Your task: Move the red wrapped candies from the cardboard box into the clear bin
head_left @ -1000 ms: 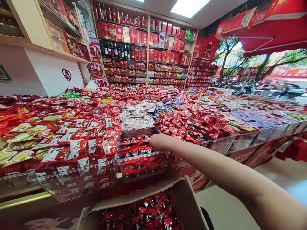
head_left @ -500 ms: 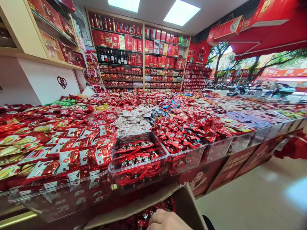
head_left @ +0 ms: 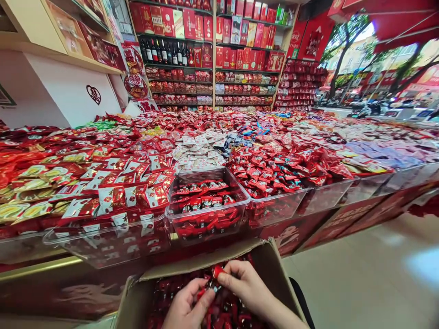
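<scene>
Inside an open brown cardboard box [head_left: 278,276], the left hand [head_left: 188,302] and right hand [head_left: 244,284] pinch small glossy red packets [head_left: 217,272] between thumb and fingers; whether they share one is unclear. Beyond, a clear rectangular plastic tub [head_left: 199,177] holds similar packets [head_left: 210,201], printed too small to read. A dark heart-shaped emblem [head_left: 93,94] contains Chinese-style lettering.

Below the grip, the brown cardboard box [head_left: 278,278] is cut off by the bottom edge; within it, the right hand [head_left: 248,285] partly hides a shiny red wrapped packet [head_left: 217,271], its print unreadable.
</scene>
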The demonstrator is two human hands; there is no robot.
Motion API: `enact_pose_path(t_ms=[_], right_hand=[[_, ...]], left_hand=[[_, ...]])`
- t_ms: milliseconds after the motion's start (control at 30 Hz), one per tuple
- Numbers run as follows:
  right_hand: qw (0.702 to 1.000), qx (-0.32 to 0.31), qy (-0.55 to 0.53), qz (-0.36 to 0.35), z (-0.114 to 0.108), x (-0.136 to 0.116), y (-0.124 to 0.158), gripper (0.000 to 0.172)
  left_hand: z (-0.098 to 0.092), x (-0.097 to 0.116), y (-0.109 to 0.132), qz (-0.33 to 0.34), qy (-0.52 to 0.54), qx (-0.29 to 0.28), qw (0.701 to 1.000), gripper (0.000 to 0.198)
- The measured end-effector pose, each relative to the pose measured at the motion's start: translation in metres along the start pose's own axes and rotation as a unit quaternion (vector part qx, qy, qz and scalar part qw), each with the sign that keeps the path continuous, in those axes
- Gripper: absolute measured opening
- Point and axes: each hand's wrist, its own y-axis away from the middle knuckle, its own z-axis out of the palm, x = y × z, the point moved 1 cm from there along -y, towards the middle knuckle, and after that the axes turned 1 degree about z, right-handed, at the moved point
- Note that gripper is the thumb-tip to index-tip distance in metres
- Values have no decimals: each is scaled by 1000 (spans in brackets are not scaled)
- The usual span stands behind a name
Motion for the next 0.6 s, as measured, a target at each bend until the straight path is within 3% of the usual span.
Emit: enact_pose_path(t_ms=[133,267,467,600], right_hand=[[990,-5,-133,35,4,-6,1,38],[987,10,-158,40,7,-5,3,39],[994,36,-100,9,9,-10,5,38],[997,75,4,-24,7,-14,9,34]], left_hand=[[7,17,1,-14,67,11,998,36],[10,15,2,-10,125,28,992,36],[17,4,1,-22,190,51,980,42],[13,0,4,-20,143,94,985,51]])
